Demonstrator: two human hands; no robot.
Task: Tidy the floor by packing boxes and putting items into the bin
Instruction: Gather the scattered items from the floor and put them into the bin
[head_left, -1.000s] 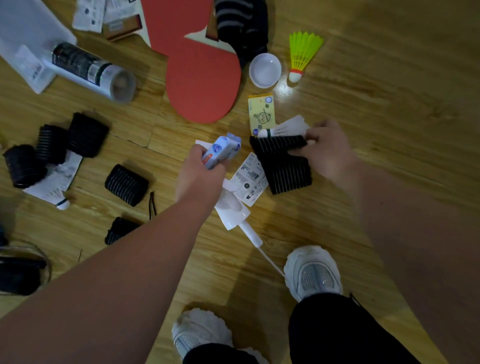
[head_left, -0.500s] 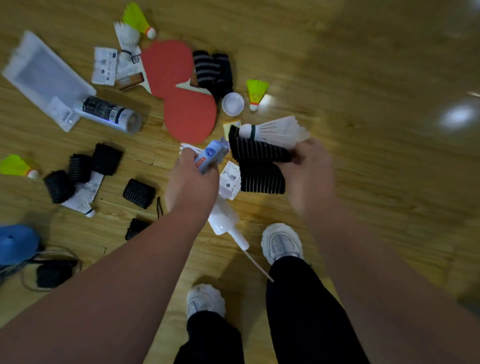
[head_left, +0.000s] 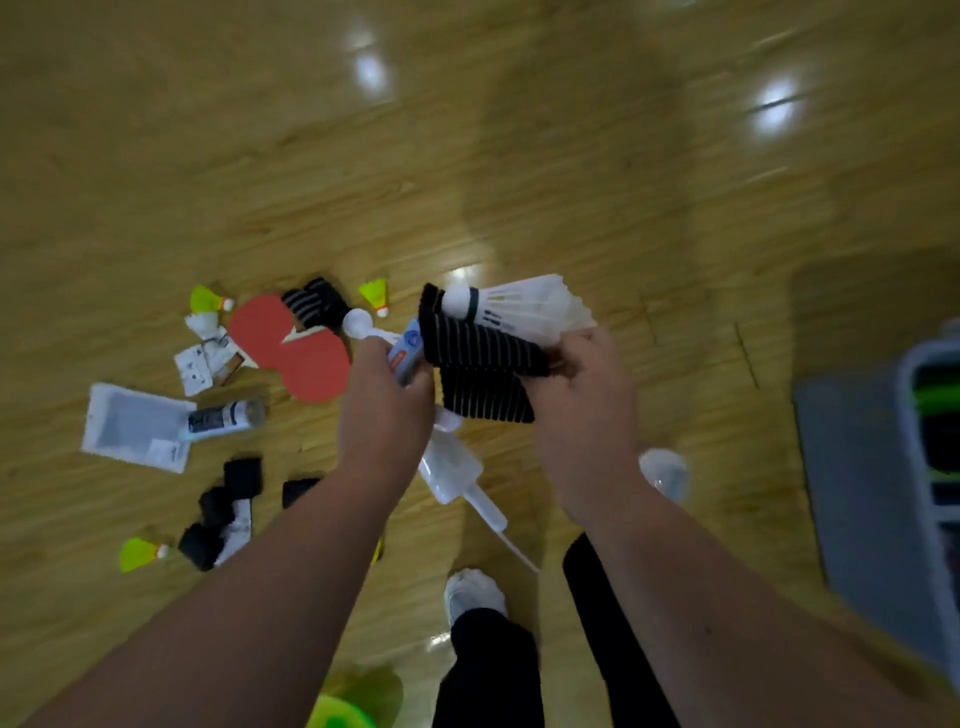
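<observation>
Glossy wooden floor (head_left: 519, 156), gear-strewn. Left hand (head_left: 384, 415) grips a blue-white tube (head_left: 409, 354). Right hand (head_left: 584, 410) pinches a striped black band (head_left: 478, 364) and a white shuttlecock (head_left: 524, 307). Grey bin (head_left: 919, 467) lies well to its right.

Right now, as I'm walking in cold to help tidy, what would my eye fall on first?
The two full hands at centre: the right hand grips a black striped cloth and a white shuttlecock, the left hand a blue-and-white tube. Next, the red paddles lying on the wooden floor to the left, and the grey bin at the right edge.
</observation>
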